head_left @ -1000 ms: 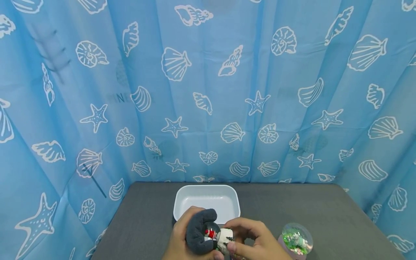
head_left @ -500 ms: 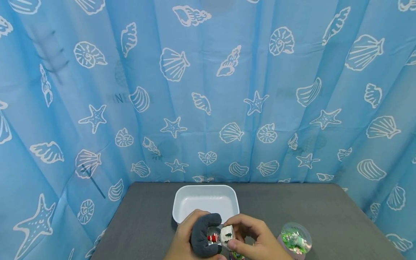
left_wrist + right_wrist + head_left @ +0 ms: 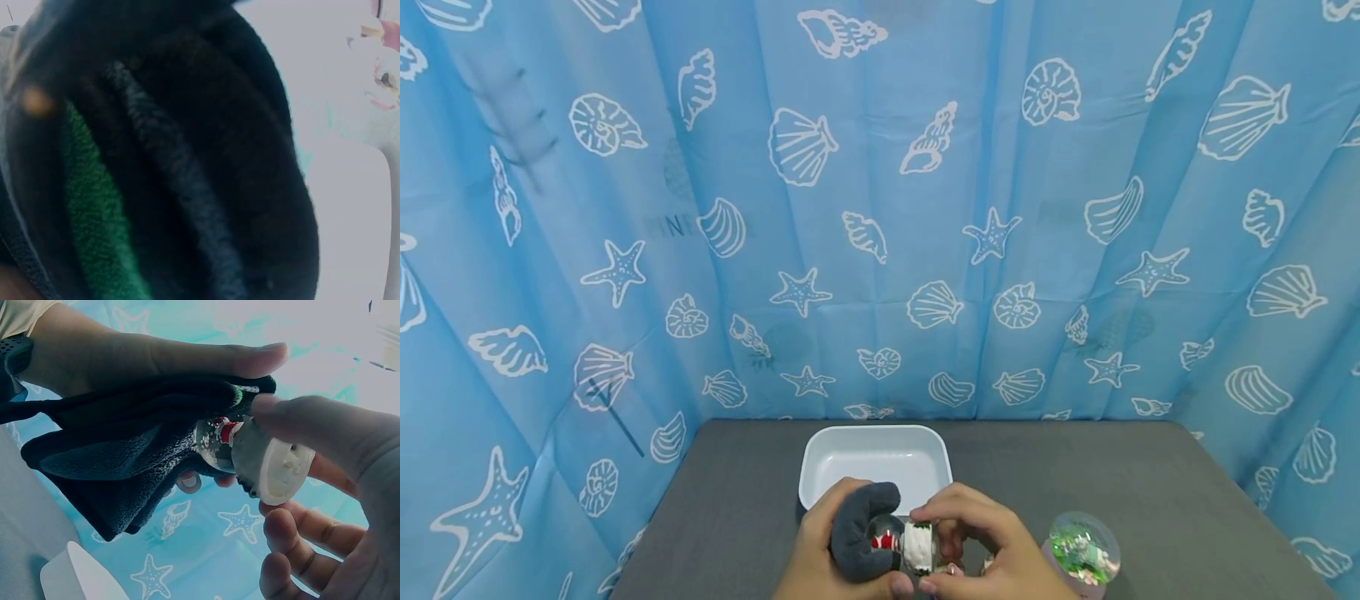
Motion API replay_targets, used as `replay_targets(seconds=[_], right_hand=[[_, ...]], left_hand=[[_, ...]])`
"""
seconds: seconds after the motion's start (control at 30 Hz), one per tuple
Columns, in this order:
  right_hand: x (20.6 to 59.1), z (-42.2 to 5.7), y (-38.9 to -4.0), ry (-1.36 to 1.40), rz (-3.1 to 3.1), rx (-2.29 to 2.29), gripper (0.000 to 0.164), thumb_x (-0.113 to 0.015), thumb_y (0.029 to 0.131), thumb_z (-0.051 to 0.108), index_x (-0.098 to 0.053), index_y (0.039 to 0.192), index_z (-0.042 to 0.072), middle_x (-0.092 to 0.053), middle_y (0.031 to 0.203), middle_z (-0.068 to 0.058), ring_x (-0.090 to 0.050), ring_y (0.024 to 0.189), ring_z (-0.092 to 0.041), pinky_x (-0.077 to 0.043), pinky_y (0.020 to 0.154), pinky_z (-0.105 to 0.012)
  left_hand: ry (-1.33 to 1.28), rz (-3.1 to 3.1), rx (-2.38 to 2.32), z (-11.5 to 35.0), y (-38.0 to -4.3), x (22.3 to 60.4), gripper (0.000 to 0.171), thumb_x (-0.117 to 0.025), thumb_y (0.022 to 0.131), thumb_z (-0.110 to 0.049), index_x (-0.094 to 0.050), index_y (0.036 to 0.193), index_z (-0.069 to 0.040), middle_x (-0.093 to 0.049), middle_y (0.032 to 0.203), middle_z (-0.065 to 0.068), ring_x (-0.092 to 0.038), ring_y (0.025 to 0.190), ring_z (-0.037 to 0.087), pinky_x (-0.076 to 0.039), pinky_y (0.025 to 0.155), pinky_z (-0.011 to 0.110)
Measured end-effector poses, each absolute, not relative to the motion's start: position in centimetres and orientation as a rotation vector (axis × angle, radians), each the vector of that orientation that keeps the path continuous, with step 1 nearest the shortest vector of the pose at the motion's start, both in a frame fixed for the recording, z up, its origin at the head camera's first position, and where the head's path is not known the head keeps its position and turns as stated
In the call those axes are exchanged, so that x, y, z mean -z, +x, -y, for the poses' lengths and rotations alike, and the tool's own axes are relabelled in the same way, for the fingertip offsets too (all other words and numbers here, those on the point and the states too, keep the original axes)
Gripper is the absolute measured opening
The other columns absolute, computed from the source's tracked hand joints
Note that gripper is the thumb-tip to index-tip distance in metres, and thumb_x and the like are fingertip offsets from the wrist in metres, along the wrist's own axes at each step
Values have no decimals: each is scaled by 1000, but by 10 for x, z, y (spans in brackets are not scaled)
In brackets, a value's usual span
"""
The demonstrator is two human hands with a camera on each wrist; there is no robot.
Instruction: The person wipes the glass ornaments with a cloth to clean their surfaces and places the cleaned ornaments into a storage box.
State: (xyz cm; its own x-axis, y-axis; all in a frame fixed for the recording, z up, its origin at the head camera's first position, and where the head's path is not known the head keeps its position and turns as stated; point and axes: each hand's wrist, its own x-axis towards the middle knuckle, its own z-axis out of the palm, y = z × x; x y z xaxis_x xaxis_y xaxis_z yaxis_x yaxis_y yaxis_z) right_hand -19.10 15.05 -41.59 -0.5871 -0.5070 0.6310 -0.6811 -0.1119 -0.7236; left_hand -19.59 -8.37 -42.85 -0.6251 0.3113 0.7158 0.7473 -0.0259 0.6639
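Blue curtain fabric [image 3: 865, 200], printed with white shells and starfish, hangs at twelve o'clock behind a dark grey table [image 3: 722, 500]. Directions are read from the snow globe between the two hands, near the bottom of the head view.

At nine o'clock, a person's left hand [image 3: 814, 552] grips a dark grey-blue cloth [image 3: 848, 542], its thumb along one side and its fingers round the other. Folded into a curve, the cloth cups the clear dome; the left wrist camera shows mostly its dark folds and a green strip.

At eleven o'clock, a white rectangular tray [image 3: 887, 477] sits on the table beyond the hands.

In the centre, the snow globe [image 3: 910, 546] lies on its side, dome towards nine o'clock, white base towards three. A red-and-white figure shows inside.

At three o'clock, the right hand [image 3: 1000, 550] pinches the base between thumb and fingers.

Farther out at three o'clock, well apart from the cloth, stands a second globe [image 3: 1081, 552] with green contents and a pink base.
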Motion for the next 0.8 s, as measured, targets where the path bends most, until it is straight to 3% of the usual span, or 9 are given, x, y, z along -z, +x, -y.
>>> replay_targets(seconds=[0.13, 0.5, 0.8], right_hand=[[418, -150, -193, 1354, 1985, -1757, 56, -74, 77, -11, -58, 129, 4, -56, 102, -8, -52, 70, -17, -53, 57, -22], [418, -147, -190, 1181, 2224, -1808, 45, -72, 85, 2, -60, 128, 11, -58, 77, -8, -54, 63, -9, -50, 52, -23], [414, -150, -190, 1266, 2241, -1987, 35, -48, 97, -6, -61, 127, 7, -63, 85, -15, -58, 69, -6, -55, 59, -26]], left_hand=[[-1070, 1906, 1715, 84, -194, 425, 63, -85, 75, -14, -54, 130, -9, -64, 111, 8, -65, 93, 19, -56, 85, 33], [-967, 1921, 1668, 85, -191, 423, 64, -87, 73, -15, -55, 128, -11, -64, 110, 3, -65, 91, 18, -57, 83, 32], [-1054, 1925, 1718, 84, -190, 420, 68, -88, 72, -12, -53, 130, -10, -62, 113, 5, -65, 95, 19, -57, 85, 33]])
